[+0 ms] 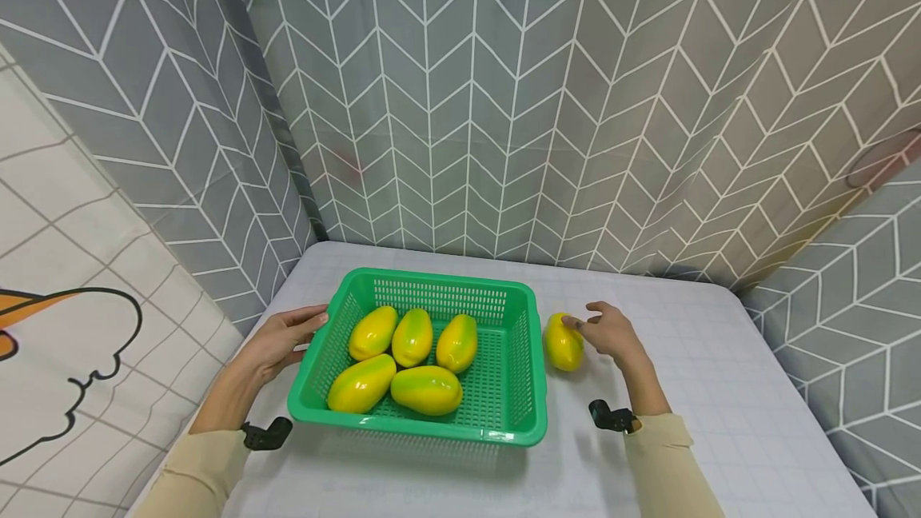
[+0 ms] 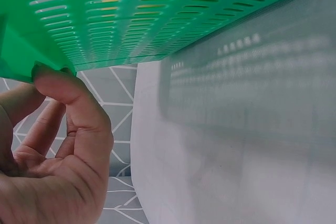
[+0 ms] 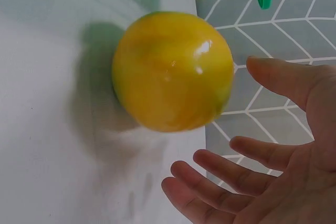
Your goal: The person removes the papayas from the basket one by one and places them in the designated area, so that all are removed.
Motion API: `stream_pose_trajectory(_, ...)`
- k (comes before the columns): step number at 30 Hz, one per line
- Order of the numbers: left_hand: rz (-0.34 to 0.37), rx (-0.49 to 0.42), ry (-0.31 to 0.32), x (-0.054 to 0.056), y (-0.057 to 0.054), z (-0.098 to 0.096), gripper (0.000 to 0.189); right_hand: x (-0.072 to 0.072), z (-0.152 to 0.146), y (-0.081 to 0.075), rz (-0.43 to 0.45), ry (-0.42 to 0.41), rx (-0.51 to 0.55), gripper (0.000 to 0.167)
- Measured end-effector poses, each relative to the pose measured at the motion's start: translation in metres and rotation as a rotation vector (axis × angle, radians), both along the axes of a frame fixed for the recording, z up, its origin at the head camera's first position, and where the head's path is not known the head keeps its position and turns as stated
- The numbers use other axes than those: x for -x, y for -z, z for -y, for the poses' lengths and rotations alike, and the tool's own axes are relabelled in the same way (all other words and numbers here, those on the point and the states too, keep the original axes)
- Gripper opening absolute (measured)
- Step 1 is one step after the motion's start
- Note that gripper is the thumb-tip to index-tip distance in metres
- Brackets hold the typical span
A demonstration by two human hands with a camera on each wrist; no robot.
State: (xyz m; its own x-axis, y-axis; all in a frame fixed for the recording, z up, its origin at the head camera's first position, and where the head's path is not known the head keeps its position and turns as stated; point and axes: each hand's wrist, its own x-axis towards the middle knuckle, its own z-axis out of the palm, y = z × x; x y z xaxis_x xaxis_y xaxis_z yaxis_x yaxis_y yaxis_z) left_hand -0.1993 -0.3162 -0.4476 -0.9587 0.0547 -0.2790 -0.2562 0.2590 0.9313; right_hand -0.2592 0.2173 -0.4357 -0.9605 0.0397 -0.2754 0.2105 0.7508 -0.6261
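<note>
A green plastic basket with slotted walls stands on the table, holding several glossy yellow-green mangoes. At the basket's left rim is my left hand; in the left wrist view its fingertips pinch the rim's edge, with part of the fingers hidden behind it. One more mango lies outside, just right of the basket. My right hand hovers beside that mango, fingers spread. From the right wrist, a gap shows between the thumb and the fruit.
A white cloth covers the table. Grey patterned curtains hang behind and at the sides. A black wrist device sits on each forearm. Within the basket, bare floor shows at the right side.
</note>
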Motion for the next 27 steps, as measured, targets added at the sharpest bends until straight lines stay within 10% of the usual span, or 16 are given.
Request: stream_pose_trajectory(27,-0.002,-0.012,0.003,0.002,0.003,0.002,0.070,0.001,0.006,-0.030,-0.087,-0.022,0.074,0.085)
